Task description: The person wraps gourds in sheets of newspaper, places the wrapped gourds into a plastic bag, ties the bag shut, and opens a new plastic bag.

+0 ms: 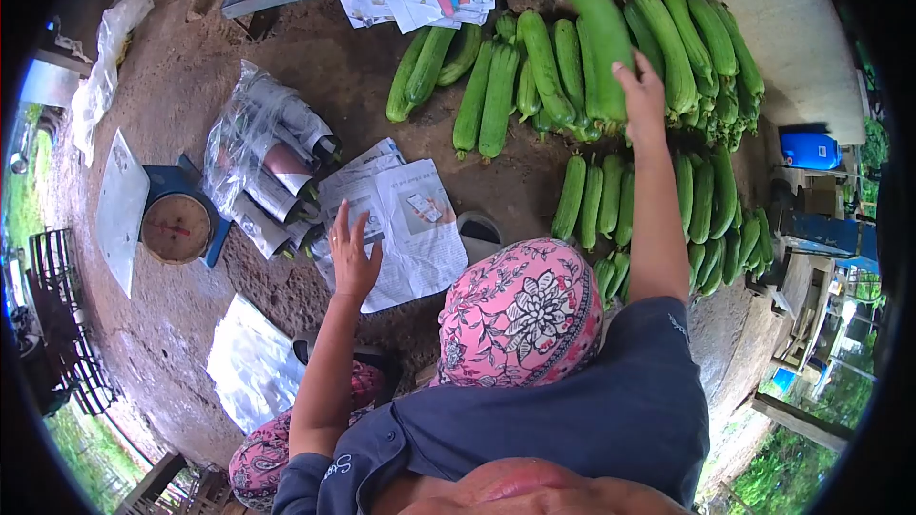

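Green sponge gourd (603, 33) in the right hand (645, 100), above the packed rows, gripped near its lower end, probably to swing clear of neighbours. Left hand (353, 257) with fingers spread wide, seemingly holding nothing, over newspaper (418, 215) laid flat, likely for easy reach; impossible to tell whether touching. Beyond, paper rolls (272, 119) gathered in clear plastic, likely to stay together, with contents mostly hidden except dark green ends. Upper tip of the raised gourd blurred, some gripping fingers out of sight, dial scale (176, 227) unreadable.
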Action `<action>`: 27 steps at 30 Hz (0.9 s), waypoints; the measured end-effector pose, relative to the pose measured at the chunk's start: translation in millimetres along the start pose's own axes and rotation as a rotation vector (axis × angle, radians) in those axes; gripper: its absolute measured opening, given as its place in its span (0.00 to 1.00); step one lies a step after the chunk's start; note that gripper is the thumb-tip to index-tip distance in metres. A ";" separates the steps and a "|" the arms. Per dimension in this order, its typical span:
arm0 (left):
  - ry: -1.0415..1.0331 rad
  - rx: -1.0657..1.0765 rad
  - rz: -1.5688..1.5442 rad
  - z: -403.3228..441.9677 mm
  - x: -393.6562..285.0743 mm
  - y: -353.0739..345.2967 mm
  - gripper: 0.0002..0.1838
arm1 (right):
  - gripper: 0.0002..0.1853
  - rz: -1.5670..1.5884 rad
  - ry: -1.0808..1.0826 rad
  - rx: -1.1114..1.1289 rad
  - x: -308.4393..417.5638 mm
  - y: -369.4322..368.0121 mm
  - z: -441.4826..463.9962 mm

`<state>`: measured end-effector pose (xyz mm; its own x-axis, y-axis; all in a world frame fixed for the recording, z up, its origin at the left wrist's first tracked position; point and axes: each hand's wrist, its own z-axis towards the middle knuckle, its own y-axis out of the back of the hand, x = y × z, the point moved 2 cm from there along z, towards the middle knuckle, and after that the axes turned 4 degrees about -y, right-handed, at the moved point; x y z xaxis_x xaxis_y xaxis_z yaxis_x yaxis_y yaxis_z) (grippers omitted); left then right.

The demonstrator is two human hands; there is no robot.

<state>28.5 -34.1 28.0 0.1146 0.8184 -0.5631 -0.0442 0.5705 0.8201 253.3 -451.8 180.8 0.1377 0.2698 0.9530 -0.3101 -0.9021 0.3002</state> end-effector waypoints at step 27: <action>0.315 -0.017 -0.286 -68.9 -10.5 -18.4 0.35 | 0.32 -0.415 0.180 1.280 -103.2 -218.1 -204.0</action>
<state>-40.4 -48.4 11.8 -0.1837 0.6064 -0.7737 -0.0709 0.7769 0.6257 114.8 -214.2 25.3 -0.1482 0.5467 0.8241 0.8218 -0.3955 0.4101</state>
